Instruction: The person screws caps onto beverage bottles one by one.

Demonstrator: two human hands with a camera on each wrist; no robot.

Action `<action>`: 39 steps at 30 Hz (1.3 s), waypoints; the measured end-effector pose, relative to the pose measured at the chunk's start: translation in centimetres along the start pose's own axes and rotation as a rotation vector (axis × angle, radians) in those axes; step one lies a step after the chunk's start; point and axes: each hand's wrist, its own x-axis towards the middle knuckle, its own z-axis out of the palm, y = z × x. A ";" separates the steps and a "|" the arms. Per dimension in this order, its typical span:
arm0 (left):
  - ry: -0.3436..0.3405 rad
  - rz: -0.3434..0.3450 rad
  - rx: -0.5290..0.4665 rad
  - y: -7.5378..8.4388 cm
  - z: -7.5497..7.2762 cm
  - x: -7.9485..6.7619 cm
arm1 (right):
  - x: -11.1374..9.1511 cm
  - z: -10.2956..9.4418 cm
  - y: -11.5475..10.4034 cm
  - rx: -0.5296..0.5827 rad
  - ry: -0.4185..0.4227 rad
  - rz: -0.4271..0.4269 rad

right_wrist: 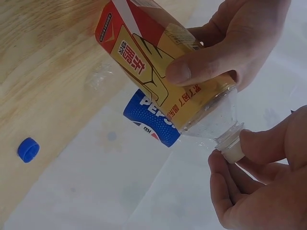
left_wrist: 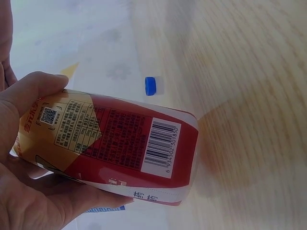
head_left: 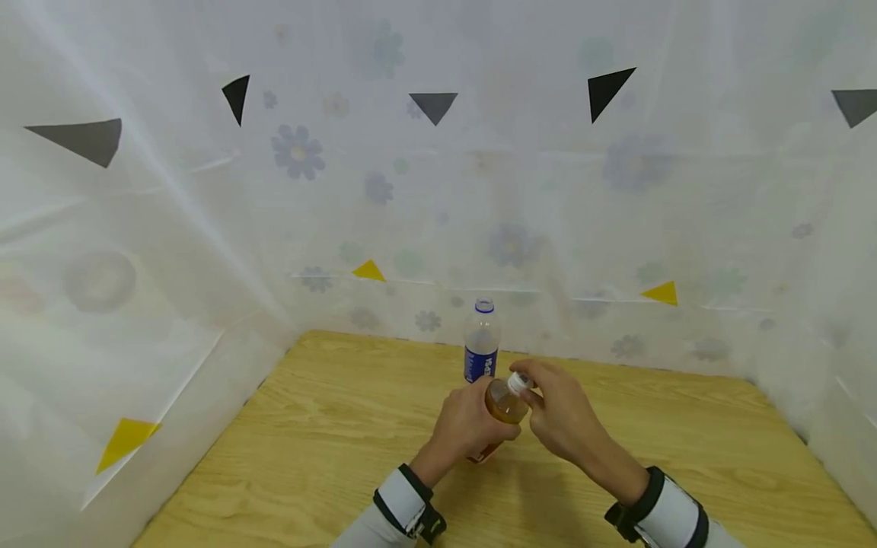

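My left hand [head_left: 464,420] grips a drink bottle [head_left: 505,405] with a red and yellow label [right_wrist: 144,62] around its body. The bottle leans to the right, and amber liquid shows through its clear upper part. At its neck, the thumb and fingers of my right hand [head_left: 567,417] pinch a white cap [right_wrist: 233,151]. Whether the cap is loose on the thread I cannot tell. Just behind the hands stands an uncapped clear bottle [head_left: 482,335] with a blue Pepsi label, its lower part hidden by the left hand. A blue cap [right_wrist: 29,150] lies on the table.
The wood-grain table [head_left: 342,426] reaches back to a whitish flower-patterned sheet [head_left: 438,190] that hangs behind and at both sides. Black and yellow triangles are on the sheet.
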 end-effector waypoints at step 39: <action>-0.022 -0.011 0.020 0.0 0.2 -0.1 | -0.3 0.7 0.3 -0.041 0.094 -0.010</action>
